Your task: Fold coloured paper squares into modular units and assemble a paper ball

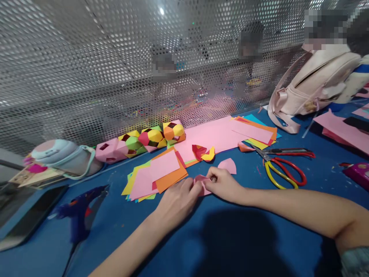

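My left hand (177, 200) and my right hand (223, 184) meet over a small folded pink paper piece (201, 181) on the blue table (230, 238). Both hands pinch it, the left from the left side, the right from the right. A loose pink paper scrap (227, 165) lies just behind the right hand. A folded red and yellow paper piece (204, 153) sits a little farther back. A stack of coloured square sheets (157, 175) lies to the left of the hands.
Folded paper balls (144, 140) line the perforated metal screen (115, 77). Red and yellow scissors (284, 167) lie at the right, large pink sheets (219, 134) behind. A blue glue gun (80, 213) lies at left, a pink backpack (314, 84) at back right.
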Tool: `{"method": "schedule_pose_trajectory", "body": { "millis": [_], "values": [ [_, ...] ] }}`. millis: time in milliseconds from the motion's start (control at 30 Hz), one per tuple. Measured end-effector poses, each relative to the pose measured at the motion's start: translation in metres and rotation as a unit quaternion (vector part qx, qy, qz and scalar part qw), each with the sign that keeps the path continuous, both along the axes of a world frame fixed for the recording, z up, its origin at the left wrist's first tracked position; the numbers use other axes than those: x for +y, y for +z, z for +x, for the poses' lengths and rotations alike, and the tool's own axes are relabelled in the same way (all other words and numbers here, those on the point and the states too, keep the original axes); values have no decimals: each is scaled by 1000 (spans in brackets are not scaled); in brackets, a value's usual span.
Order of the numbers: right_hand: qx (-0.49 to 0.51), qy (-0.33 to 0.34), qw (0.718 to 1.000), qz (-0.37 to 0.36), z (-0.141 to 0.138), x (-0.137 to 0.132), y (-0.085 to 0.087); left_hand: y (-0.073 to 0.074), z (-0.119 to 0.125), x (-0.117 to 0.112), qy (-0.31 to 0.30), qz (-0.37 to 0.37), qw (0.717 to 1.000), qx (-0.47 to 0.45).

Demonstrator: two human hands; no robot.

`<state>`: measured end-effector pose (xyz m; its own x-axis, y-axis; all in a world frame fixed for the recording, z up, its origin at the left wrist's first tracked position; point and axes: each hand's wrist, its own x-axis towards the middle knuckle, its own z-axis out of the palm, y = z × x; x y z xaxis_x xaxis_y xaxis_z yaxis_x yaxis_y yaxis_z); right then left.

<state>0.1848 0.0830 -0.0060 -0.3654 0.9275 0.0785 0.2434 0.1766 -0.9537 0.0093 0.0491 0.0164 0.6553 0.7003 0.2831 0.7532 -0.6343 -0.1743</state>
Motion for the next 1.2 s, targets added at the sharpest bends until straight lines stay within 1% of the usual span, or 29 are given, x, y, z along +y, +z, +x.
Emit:
{"method": "schedule_pose_trajectory", "body": {
  "millis": [67, 100, 200, 267, 333, 433, 500, 600, 667, 700, 800, 900, 967, 1067, 1200],
  "values": [
    [-3, 3, 1000, 2, 0, 0, 0, 2, 0, -1, -6, -62, 994, -91],
    [-3, 5, 1000, 3, 0, 0, 0, 4, 0, -2, -6, -97, 985, -141],
    [-1, 7, 1000, 1, 1, -1, 2, 10, 1, -2, 11, -191, 944, -268],
    [3, 9, 1000, -1, 1, -1, 3, 11, 1, -2, 29, -233, 919, -316],
    [6, 11, 1000, 0, 1, -1, 4, 8, 1, -3, 47, -262, 901, -343],
    [11, 11, 1000, 5, 1, -1, 4, -1, -2, -4, 67, -281, 885, -364],
    [11, 13, 1000, -1, 1, -2, 4, -7, -5, -6, 59, -285, 880, -376],
    [9, 19, 1000, -11, 1, -3, 4, -16, -8, -8, 19, -303, 870, -388],
    [8, 19, 1000, -9, 1, -3, 3, -20, -8, -10, 15, -315, 858, -407],
    [7, 19, 1000, -6, 0, -3, 3, -22, -8, -11, 22, -321, 847, -422],
    [-2, 14, 1000, 4, 0, -2, 2, -21, -3, -12, 72, -339, 814, -467],
    [-3, 13, 1000, 6, 0, -2, 1, -16, 2, -10, 125, -344, 804, -469],
    [6, 15, 1000, 6, 0, -2, 1, -12, 5, -8, 130, -359, 795, -472],
    [18, 16, 1000, 7, 0, -3, 1, -13, 4, -6, 118, -398, 759, -501],
    [17, 20, 1000, 3, 0, -3, 0, -22, 2, -5, 113, -439, 691, -563]
  ]
}}
